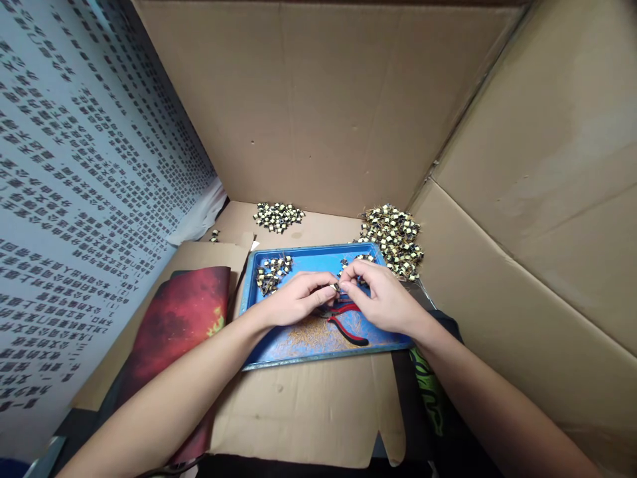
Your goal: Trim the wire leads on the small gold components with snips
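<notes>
Over the blue tray (318,251), my left hand (303,297) pinches a small yellow-and-black wire-wound coil (335,287) between thumb and fingers. My right hand (377,295) is closed in a pinch right beside it; what lies between those fingertips is too small to make out. Red-and-black handled pliers (351,334) lie in the tray below both hands, their jaws partly hidden by my left hand. Short copper-coloured wire clippings (309,335) are scattered over the tray's near part. Similar coils form a cluster (273,273) at the tray's left and another (367,259) behind my right hand.
Behind the tray sit a small coil pile (279,217) on the left and a larger pile (393,242) on the right. Cardboard walls (328,106) rise at the back and right. A red printed mat (179,318) lies left, beside a text-covered sheet (89,159).
</notes>
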`<act>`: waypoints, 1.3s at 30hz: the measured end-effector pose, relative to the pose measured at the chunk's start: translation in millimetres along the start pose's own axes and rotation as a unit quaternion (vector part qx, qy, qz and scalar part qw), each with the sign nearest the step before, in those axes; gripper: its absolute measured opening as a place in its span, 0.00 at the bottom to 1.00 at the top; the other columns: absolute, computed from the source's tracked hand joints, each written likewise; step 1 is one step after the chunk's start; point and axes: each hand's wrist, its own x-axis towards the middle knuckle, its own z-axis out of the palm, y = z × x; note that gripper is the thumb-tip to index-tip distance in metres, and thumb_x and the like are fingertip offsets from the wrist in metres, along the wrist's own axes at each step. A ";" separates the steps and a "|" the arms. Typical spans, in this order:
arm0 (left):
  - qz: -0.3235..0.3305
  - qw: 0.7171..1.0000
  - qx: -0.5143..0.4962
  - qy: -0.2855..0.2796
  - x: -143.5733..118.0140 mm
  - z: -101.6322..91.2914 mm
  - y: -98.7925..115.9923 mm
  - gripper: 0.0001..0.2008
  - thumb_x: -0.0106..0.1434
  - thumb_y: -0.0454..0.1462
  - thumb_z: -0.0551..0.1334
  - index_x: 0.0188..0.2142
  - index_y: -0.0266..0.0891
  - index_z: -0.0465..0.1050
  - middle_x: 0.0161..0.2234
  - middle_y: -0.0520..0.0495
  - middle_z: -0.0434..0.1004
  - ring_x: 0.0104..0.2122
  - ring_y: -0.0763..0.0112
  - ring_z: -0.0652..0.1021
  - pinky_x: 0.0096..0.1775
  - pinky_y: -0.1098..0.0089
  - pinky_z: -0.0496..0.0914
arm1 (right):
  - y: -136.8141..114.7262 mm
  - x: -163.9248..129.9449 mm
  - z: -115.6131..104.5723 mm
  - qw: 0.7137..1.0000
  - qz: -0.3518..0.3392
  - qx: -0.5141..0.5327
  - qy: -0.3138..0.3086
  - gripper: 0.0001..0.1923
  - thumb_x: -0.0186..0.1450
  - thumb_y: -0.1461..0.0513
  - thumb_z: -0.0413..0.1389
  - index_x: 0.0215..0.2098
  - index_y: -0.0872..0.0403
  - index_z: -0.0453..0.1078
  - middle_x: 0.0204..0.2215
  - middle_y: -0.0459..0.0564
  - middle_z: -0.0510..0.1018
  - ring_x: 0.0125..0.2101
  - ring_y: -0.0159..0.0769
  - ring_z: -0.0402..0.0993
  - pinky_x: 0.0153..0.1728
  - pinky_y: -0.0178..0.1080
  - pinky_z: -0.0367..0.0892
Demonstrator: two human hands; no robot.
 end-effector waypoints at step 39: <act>-0.073 0.997 0.010 -0.022 1.8 -1.5 -3.2 0.19 0.77 0.46 0.53 0.41 0.35 0.76 0.35 0.46 0.82 0.32 0.72 0.75 0.37 0.72 0.67 | 33.6 -11.8 29.8 0.935 0.109 0.335 0.029 0.14 0.67 0.50 0.64 0.38 0.52 0.76 0.34 0.48 0.82 0.36 0.36 0.80 0.42 0.40 0.74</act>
